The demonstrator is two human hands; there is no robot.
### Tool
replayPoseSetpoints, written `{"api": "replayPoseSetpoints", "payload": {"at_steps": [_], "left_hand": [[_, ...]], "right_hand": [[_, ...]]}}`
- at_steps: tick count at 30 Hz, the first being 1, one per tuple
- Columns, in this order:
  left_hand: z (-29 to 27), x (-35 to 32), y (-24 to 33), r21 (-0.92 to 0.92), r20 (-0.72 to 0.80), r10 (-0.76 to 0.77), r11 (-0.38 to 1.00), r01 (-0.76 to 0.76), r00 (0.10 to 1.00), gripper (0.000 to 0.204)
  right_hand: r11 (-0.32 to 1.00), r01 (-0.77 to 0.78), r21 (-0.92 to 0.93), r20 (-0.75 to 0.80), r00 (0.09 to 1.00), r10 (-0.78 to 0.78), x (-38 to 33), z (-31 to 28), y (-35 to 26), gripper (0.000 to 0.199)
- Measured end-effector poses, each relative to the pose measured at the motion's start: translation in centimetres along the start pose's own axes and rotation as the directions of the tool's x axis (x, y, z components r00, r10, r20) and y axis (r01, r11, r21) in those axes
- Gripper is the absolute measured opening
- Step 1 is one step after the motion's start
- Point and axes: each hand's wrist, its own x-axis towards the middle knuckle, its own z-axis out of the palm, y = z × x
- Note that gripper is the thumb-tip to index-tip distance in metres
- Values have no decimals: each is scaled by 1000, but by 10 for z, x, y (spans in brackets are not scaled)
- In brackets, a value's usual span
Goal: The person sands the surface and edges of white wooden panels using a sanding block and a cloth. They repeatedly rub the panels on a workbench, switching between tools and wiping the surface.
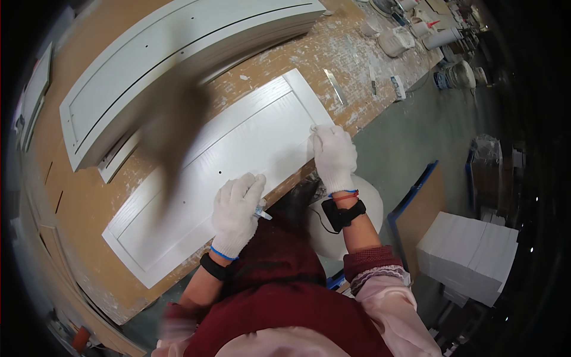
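Observation:
A long white cabinet door panel (pixel 238 143) with a recessed middle and small dark holes lies at an angle on the worktable. My left hand (pixel 235 211), in a white knit glove, rests at the panel's near edge. A small white-and-blue piece (pixel 262 213), perhaps a tube, pokes out between that hand's thumb and palm; most of it is hidden. At the panel's right end my right hand (pixel 334 156), gloved too, has its fingers curled over the edge. Its fingertips are partly hidden.
A stack of white panels (pixel 190 47) stands behind on the worktable (pixel 291 56). A metal strip (pixel 335 86), a small box (pixel 398 88) and several tubs and bottles (pixel 397 41) lie to the right. White boards (pixel 467 244) are piled at lower right. A dark blur crosses the left side.

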Motion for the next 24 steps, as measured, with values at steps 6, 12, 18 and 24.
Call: {"api": "replayPoseSetpoints", "payload": {"at_steps": [6,12,18,24], "left_hand": [[-5,5,3,-24,-36,17,1000,-17,999,45],[6,0,-7,-40,-42,36,999,-38,998,44],[-1,0,-5,-49,-34,58,997,-59,998,44],[3,-4,-5,-58,-65,71,996,-75,995,41]], "right_hand": [[995,68,77,22,997,-70,-14,2,-6,18],[999,-28,-41,96,995,32,-10,-5,-16,23],[989,-140,-52,97,985,144,6,-5,0,23],[998,-10,-55,31,999,12,-6,2,8,24]]}}
